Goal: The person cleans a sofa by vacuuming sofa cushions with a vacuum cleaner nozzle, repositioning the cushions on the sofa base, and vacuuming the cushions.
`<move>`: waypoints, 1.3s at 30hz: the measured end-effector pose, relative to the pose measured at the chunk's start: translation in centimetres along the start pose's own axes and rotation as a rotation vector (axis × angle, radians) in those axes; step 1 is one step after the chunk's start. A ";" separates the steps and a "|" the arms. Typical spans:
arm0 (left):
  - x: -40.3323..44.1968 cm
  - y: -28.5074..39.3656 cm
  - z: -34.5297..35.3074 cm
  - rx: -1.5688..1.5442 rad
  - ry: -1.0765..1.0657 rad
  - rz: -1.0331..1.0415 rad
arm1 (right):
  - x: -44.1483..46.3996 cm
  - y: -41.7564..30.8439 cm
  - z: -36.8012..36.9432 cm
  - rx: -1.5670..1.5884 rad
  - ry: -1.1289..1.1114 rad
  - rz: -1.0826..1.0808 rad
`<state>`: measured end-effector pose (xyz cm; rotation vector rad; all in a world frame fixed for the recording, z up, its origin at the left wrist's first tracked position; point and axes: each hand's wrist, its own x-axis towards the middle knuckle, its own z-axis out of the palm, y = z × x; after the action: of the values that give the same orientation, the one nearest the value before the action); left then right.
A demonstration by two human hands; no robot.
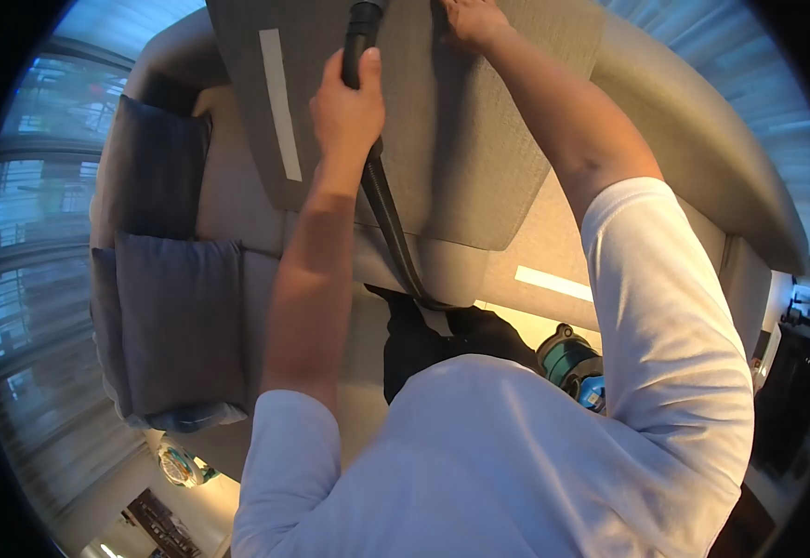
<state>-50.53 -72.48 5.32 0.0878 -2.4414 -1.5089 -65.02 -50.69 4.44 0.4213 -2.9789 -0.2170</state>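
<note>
Black plastic, smooth and round, is what I make out in the left hand (pixel 349 112): its fingers are wrapped about the handle (pixel 360 46) of a hose, with the thumb lying up along the tube. Below the wrist I can follow the hose (pixel 389 214), finely ribbed and bending in a soft curve towards the black trousers (pixel 451 342). The handle is over a broad cushion (pixel 502 139), near the top of my view, where the upper edge cuts it off.

The right hand (pixel 474 20) is at the same upper edge, to the right of the handle and over the cushion. Its fingertips run out of view, so I cannot tell whether it grips anything.

The cushion is a flat slab of matte grey weave, rounded at its lower corners, with a straight pale strip (pixel 279 104) down its left side and a dark band of shadow below the right hand. Beyond it curves the sofa's padded arm (pixel 749 139). On the left I see a charcoal pillow (pixel 156 172) and a plump grey pillow (pixel 179 321). Low on the right, partly behind the white sleeve (pixel 670 307), is a rounded teal and black canister (pixel 567 361).
</note>
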 end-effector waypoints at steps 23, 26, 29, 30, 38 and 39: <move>-9.4 -3.4 -3.9 -0.163 -0.143 -0.155 | 2.0 2.6 5.2 0.169 0.194 0.094; -3.0 2.3 1.0 0.044 -0.106 0.073 | -2.8 3.3 -1.6 0.134 -0.022 0.267; -1.7 4.5 3.9 0.183 -0.237 -0.007 | -4.9 5.8 -2.7 0.143 -0.080 0.323; -2.4 3.9 4.2 0.188 -0.238 -0.015 | -5.3 6.4 -2.4 0.164 -0.066 0.331; -29.3 -18.4 1.5 0.348 -0.307 -0.447 | -7.7 5.4 -2.1 0.126 -0.042 0.302; -33.1 -20.5 0.4 0.366 -0.315 -0.467 | -8.0 5.3 -2.2 0.105 -0.052 0.299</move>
<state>-20.59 -75.10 -19.46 0.5664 -3.0933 -1.2873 -58.49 -43.67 6.56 -0.0238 -3.0617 -0.0417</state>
